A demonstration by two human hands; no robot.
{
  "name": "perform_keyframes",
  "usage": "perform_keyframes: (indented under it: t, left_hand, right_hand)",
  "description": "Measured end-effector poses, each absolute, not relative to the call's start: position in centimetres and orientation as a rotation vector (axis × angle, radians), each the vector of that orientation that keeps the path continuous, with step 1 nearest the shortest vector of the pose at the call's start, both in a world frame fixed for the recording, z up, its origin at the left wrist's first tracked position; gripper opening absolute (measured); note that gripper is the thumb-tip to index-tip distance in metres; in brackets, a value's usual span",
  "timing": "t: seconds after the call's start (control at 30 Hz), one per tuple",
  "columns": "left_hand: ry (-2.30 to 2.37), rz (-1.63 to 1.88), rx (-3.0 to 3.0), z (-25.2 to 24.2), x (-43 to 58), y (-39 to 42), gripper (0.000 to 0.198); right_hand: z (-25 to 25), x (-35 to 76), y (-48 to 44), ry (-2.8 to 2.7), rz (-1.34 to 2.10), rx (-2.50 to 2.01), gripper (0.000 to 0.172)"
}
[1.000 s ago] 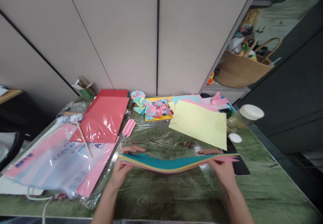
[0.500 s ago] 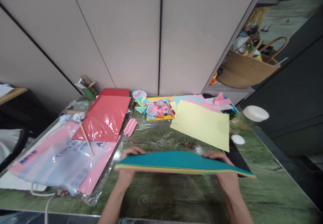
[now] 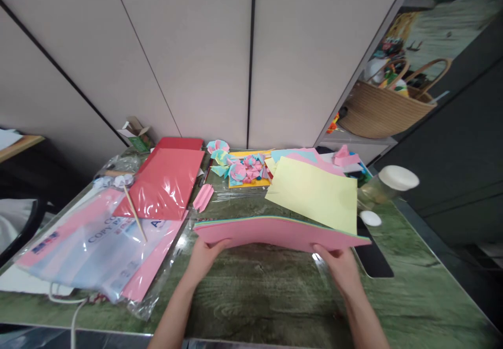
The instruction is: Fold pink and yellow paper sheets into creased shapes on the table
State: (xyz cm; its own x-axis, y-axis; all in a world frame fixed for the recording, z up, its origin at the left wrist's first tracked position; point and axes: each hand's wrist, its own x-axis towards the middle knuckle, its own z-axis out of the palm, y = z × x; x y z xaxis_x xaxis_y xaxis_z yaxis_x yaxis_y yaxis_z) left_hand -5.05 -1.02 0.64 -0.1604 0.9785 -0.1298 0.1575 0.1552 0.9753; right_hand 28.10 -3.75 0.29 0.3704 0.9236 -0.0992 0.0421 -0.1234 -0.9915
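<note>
A stack of coloured paper (image 3: 271, 232) is held up above the table, its pink side facing me and thin green and yellow edges showing along the top. My left hand (image 3: 208, 252) grips its left part, thumb on the pink face. On the other side my right hand (image 3: 336, 262) pinches the lower right part the same way. The stack bows slightly between the hands. Just beyond it lies a pale yellow sheet (image 3: 314, 194), and a black phone-like slab (image 3: 373, 252) rests by my right hand.
Plastic-wrapped copy paper (image 3: 106, 239) and red sheets (image 3: 168, 181) cover the left side, with a wooden stick (image 3: 134, 214) on top. Folded paper flowers (image 3: 247, 168) and a pink folded piece (image 3: 203, 197) lie at the back. A lidded jar (image 3: 387, 184) stands right, near a white lid (image 3: 370, 218).
The stack has tilted up so its pink underside faces me instead of the teal top. It has shifted slightly away from me, and more of the dark slab shows.
</note>
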Motion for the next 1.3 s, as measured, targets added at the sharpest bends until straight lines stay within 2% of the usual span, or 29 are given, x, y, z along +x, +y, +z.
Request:
perform_keyframes:
  t: [0.17, 0.47, 0.87, 1.03, 1.3]
  left_hand:
    - [1.473, 1.119, 1.155, 0.6, -5.2, -0.8, 0.053]
    - [1.449, 1.089, 1.234, 1.3, -5.6, -0.4, 0.056]
    - [1.489, 1.134, 1.228, 0.0, -5.5, -0.4, 0.056]
    - [1.45, 1.146, 1.222, 0.0, -5.5, 0.1, 0.072]
    - [1.538, 1.134, 1.135, 0.0, -5.1, 0.0, 0.051]
  right_hand:
    - [0.0, 28.1, -3.2, -0.903, 0.95, -1.481, 0.039]
    - [0.6, 28.6, -2.5, -0.986, 0.972, -1.507, 0.041]
    - [0.5, 28.8, -2.0, -1.056, 0.995, -1.559, 0.03]
    - [1.0, 28.8, -1.9, -1.077, 1.018, -1.583, 0.029]
    - [0.7, 28.7, -1.8, -1.065, 1.015, -1.578, 0.035]
